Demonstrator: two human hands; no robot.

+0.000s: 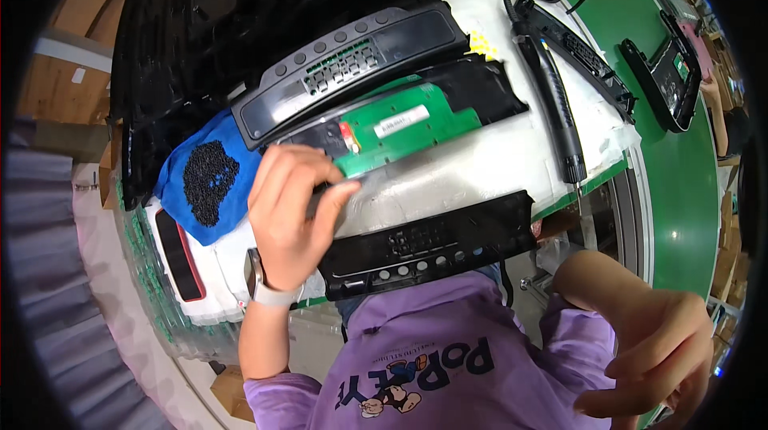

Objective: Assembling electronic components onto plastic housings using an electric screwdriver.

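Observation:
My left hand (pixel 290 210), with a watch (pixel 254 274) on its wrist, is over the left end of a green circuit board (pixel 408 128). Its fingers are curled and the thumb points toward the board's near edge; what they pinch, if anything, is too small to make out. The board lies on a black panel, with a red-and-white connector (pixel 350 137) near its left end. My right hand (pixel 652 342) is raised at the lower right, close to the camera. Its fingers are loosely bent and apart, and nothing shows in them. A black clock housing (pixel 352 62) lies just beyond the board.
Small black screws (pixel 210 182) are heaped on a blue cloth (pixel 180 170), above a red-edged phone (pixel 178 254). Another black panel (pixel 432 246) lies along the near edge. A corded electric screwdriver (pixel 556 102) rests at right. Stacked black housings (pixel 176 54) fill the far left.

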